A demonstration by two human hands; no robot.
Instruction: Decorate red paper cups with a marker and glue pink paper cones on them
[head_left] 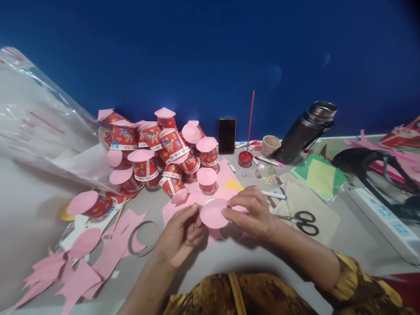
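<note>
Between my hands is a round pink paper disc [215, 214], held above the table near its front. My left hand [185, 232] pinches its left edge between thumb and fingers. At the right edge, my right hand [251, 212] grips the disc with thumb and forefinger. Just behind it stands a small red paper cup [208, 188] topped with a pink paper circle. More red printed cups [143, 168] with pink paper tops are heaped behind and to the left. Pink paper sheet [177, 210] lies beneath the disc.
Pink paper scraps [110, 256] and a tape roll [143, 238] lie at left. To the right are scissors [306, 223], a dark thermos [302, 133] and a power strip [387, 218]. A phone [227, 136] leans on the blue wall. A thin red stick [251, 118] rises from a red tub [245, 159].
</note>
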